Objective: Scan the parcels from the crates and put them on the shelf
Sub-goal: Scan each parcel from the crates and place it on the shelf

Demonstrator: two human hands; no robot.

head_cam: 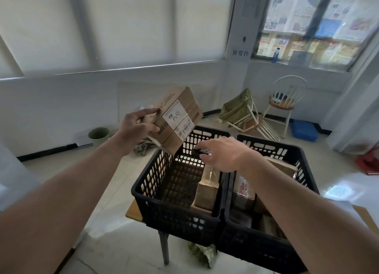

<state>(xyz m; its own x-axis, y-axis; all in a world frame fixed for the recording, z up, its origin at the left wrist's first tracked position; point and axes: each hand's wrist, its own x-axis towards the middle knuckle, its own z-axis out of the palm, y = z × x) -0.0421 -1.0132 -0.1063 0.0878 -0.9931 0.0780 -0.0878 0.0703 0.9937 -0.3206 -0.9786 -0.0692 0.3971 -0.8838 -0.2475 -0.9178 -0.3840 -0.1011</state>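
The left hand (137, 123) holds a cardboard box (176, 117) up in the air above the far left corner of the left crate (155, 191), fingers and thumb pinching its near end; the box is tilted, and its white label (marked "A3" by hand, with barcodes below) faces the camera. The right hand (221, 152) reaches over the same crate and grips a small dark scanner (202, 151), just below the box. Inside the left crate another brown parcel (207, 189) leans against the right wall. The right crate (287, 251), touching the first, holds several more parcels. Both crates sit on a small wooden table (133, 210). A white chair (285, 101) stands near the far wall.
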